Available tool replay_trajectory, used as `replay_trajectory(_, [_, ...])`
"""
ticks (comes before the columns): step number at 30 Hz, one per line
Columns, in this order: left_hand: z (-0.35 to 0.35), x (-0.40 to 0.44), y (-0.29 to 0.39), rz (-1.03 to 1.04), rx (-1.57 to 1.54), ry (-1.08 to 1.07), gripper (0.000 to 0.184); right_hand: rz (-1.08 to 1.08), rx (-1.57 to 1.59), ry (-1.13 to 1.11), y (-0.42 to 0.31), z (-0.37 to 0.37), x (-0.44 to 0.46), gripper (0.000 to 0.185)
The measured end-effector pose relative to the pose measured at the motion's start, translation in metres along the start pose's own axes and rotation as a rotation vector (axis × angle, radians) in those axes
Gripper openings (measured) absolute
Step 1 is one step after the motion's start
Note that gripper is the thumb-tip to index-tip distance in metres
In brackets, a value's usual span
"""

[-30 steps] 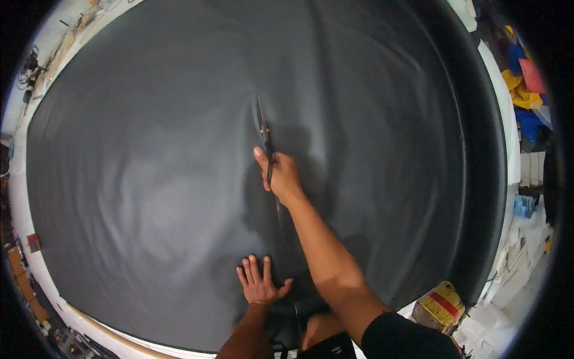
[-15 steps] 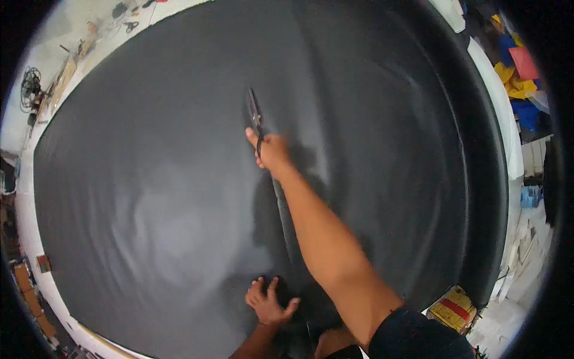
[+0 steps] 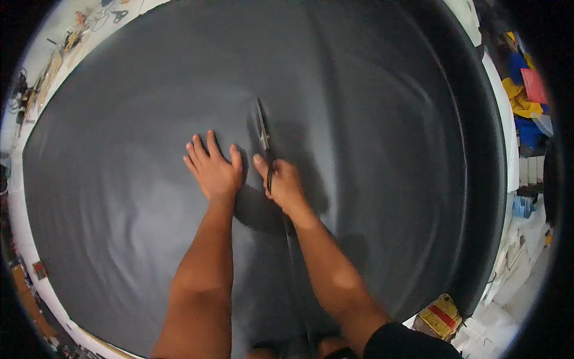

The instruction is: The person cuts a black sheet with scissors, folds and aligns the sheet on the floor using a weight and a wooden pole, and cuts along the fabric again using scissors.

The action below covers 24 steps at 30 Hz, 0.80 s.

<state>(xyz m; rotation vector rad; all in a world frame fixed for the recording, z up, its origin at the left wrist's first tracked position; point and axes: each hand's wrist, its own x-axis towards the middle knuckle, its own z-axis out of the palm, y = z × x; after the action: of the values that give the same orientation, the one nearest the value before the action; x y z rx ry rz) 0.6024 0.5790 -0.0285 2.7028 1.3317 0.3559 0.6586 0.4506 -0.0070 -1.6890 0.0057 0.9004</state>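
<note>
Just above the frame's centre, long dark-handled metal scissors [image 3: 263, 130] are gripped by the right hand [image 3: 285, 185], while a broad, smooth black sheet [image 3: 137, 209] is pressed by the splayed left hand [image 3: 218, 175], its grip open, presumably for steadiness.

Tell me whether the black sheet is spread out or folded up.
Spread out: the black sheet covers most of the table, with the left hand flat on it.

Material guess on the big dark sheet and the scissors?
Sheet: probably vinyl or coated fabric, smooth satin black, judging by the broad soft highlights and shallow ripples.
Scissors: blades look like metal, from their grey sheen; handles dark, painted metal or plastic, can't tell.
</note>
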Motion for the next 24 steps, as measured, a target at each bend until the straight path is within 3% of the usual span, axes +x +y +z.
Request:
replay_trajectory(2, [-0.002,0.002,0.001,-0.026,0.001,-0.053,0.062,-0.077,-0.064,0.019,0.004,0.0,0.006,0.051])
replay_trajectory(5, [-0.007,0.0,0.002,-0.028,-0.014,-0.066,0.061,0.005,0.033,0.007,-0.016,0.005,0.013,0.052])
replay_trajectory(9, [-0.005,0.003,0.002,-0.024,-0.004,-0.057,0.061,-0.007,-0.002,0.058,-0.031,0.019,0.053,0.053])
replay_trajectory(14, [-0.003,0.005,0.001,-0.005,0.013,-0.086,0.061,-0.023,0.036,-0.033,-0.077,0.017,0.1,0.053])
replay_trajectory(24, [-0.004,0.001,-0.001,-0.008,-0.055,-0.095,0.061,-0.04,0.0,0.027,-0.091,0.025,0.121,0.054])
